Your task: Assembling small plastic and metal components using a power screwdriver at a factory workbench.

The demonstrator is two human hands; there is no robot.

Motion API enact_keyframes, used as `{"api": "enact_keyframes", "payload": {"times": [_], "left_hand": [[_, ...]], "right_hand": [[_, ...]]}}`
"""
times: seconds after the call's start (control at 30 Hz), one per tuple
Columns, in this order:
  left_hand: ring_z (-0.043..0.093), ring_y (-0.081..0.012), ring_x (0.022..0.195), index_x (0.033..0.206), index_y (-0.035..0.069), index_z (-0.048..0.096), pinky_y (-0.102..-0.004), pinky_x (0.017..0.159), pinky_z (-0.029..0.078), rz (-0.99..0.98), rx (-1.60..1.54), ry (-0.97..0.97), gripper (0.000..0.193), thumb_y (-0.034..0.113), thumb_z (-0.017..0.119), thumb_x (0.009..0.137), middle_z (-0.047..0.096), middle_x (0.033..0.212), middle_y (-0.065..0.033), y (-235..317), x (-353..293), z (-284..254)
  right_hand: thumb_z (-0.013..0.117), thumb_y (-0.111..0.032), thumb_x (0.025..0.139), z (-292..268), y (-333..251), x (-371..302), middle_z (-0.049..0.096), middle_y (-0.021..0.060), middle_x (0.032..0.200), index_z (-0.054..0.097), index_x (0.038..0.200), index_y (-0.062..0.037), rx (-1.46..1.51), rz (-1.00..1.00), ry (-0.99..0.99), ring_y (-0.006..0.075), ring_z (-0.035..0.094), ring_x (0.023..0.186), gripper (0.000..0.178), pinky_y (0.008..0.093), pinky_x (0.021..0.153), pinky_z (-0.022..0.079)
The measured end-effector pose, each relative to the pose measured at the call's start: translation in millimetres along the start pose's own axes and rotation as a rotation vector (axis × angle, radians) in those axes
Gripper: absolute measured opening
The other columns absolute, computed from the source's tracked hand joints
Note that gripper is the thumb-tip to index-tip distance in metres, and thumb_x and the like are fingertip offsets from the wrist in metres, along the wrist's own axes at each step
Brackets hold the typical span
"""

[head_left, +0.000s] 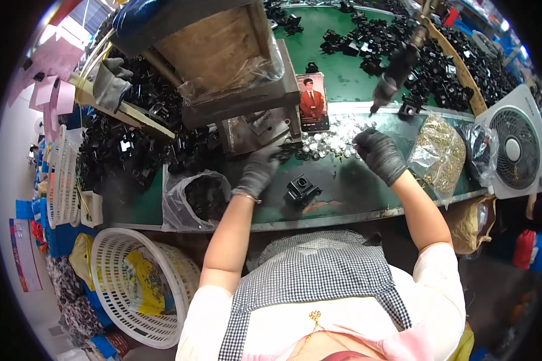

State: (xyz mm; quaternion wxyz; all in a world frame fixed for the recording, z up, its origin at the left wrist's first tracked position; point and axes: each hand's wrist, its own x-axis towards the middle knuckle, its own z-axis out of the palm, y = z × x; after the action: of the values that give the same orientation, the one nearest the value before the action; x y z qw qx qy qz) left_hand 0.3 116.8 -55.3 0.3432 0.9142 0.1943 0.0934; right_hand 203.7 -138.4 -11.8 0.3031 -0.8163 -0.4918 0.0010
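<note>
Clock centred on the black bracket (303,189), lying alone on the bench between the hands: the gloved left hand (262,170) is at ten, by the metal press's foot (253,133), its grip hidden; the gloved right hand (380,157) curls at two over silver discs (343,131), and whether it pinches one, I can't tell. Discs spread at one, probably for easy reach! Green, scuffed bench (337,207); fan (512,147) at three, white basket (183,295) at eight.

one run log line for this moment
left hand: gloved, beside metal stand | right hand: gloved, at silver discs, grip unclear | black part: on bench, nearer left hand
</note>
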Motion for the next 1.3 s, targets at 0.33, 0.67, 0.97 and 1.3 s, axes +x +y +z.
{"api": "enact_keyframes", "payload": {"times": [0.33,0.67,0.97,1.3], "left_hand": [[0.064,-0.0276,0.095,0.1,0.003,0.063,-0.0369,0.082,0.051,0.01,-0.176,0.149,0.025,0.014,0.068,0.078,0.064,0.095,-0.0159,64.8,-46.9,-22.9],[0.063,-0.0303,0.083,0.094,0.0,0.062,-0.0377,0.07,0.052,0.155,0.084,0.093,0.037,0.026,0.077,0.073,0.058,0.102,-0.0163,103.6,-86.1,-7.3],[0.064,-0.0337,0.089,0.097,-0.003,0.061,-0.0389,0.075,0.054,0.007,0.076,0.134,0.035,0.019,0.075,0.073,0.057,0.113,-0.0196,88.2,-98.4,9.5],[0.064,-0.0343,0.089,0.098,-0.001,0.062,-0.0389,0.074,0.054,0.016,0.046,0.141,0.034,0.016,0.075,0.072,0.057,0.113,-0.0189,85.9,-93.0,11.1]], "right_hand": [[0.064,-0.007,0.073,-10.2,-13.6,0.1,0.063,0.0163,0.088,0.064,0.088,-0.0092,-0.29,0.12,-0.466,0.0349,0.063,0.083,0.015,0.0431,0.072,0.052],[0.064,-0.008,0.078,19.8,-0.3,-19.2,0.059,0.0176,0.098,0.063,0.092,-0.0087,-0.221,0.277,-0.291,0.0384,0.059,0.089,0.015,0.0463,0.075,0.05],[0.062,-0.01,0.077,19.4,5.7,-16.8,0.059,0.0176,0.101,0.061,0.091,-0.0086,-0.297,0.129,-0.282,0.0383,0.061,0.087,0.013,0.0475,0.074,0.051],[0.062,-0.007,0.078,10.2,11.7,-20.8,0.06,0.0191,0.094,0.064,0.089,-0.0089,-0.295,0.165,-0.227,0.0405,0.06,0.08,0.012,0.0476,0.069,0.05]]}}
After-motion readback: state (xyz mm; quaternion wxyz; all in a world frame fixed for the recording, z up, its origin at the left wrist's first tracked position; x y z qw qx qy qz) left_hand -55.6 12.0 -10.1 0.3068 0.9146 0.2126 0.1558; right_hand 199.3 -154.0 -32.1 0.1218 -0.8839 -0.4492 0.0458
